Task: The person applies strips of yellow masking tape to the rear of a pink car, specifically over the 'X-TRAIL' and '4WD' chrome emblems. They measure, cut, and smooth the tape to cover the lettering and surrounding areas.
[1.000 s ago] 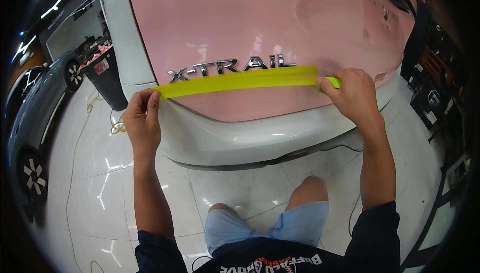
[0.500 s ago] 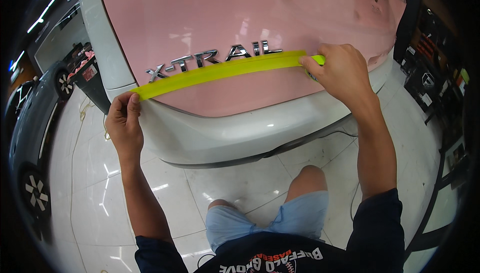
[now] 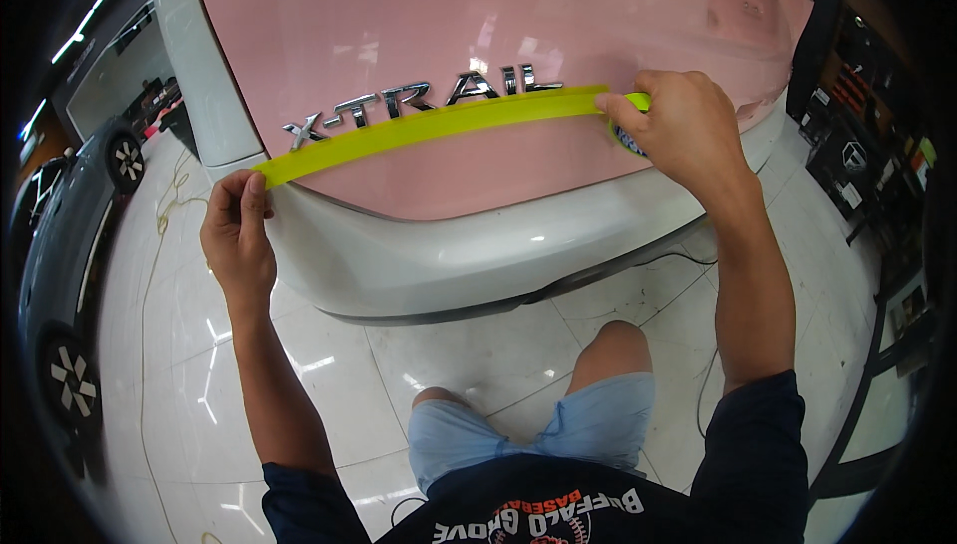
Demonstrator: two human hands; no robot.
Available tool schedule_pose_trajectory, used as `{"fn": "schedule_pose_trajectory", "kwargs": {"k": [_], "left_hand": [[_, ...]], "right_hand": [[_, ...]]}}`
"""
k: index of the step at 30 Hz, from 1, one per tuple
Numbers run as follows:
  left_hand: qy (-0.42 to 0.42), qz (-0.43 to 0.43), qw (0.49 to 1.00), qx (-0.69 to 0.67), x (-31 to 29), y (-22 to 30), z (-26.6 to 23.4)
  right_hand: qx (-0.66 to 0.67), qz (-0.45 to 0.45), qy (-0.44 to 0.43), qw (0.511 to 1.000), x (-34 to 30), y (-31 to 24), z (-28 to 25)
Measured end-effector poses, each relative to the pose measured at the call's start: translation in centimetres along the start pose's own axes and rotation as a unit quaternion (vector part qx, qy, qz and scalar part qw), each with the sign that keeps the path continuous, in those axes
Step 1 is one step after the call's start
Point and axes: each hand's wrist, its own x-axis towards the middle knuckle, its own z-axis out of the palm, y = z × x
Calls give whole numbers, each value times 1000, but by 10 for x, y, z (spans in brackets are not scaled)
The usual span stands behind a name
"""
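Observation:
A strip of bright yellow-green masking tape (image 3: 429,132) stretches between my two hands, just under a row of chrome letters (image 3: 424,100) on a pink car tailgate (image 3: 399,15). Its left end is pinched between the thumb and fingers of my left hand (image 3: 239,230), over the corner of the white bumper (image 3: 429,265). At the other end my right hand (image 3: 688,135) grips the tape roll, whose edge and core (image 3: 628,140) show partly below the thumb. Much of the roll is hidden by that hand. The strip's upper edge runs along the bottoms of the letters.
A grey car (image 3: 75,275) stands at the far left, with a yellow cord (image 3: 150,285) on the tiled floor beside it. A dark bin (image 3: 182,135) is behind the bumper's left corner. Black cases (image 3: 847,160) line the right side. A dark cable (image 3: 710,399) lies near my right arm.
My left hand has shifted slightly left and up with its end of the tape. The right hand has risen a little, and more of the roll's core shows. The strip now sits closer to the letters.

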Motion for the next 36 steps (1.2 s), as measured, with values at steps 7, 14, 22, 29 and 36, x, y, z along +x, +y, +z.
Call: {"fn": "schedule_pose_trajectory", "kwargs": {"k": [7, 14, 22, 29, 36], "left_hand": [[7, -5, 1000, 8, 2, 0, 4], [1, -1, 1000, 22, -11, -7, 3], [32, 27, 997, 66, -14, -8, 12], [26, 37, 999, 27, -17, -12, 8], [33, 39, 998, 23, -35, -9, -2]], "right_hand": [[-22, 7, -31, 999, 2, -3, -5], [-21, 1, -30, 999, -14, -1, 4], [-20, 20, -28, 999, -14, -4, 6], [8, 26, -16, 1000, -18, -2, 2], [28, 29, -25, 999, -31, -4, -3]]}}
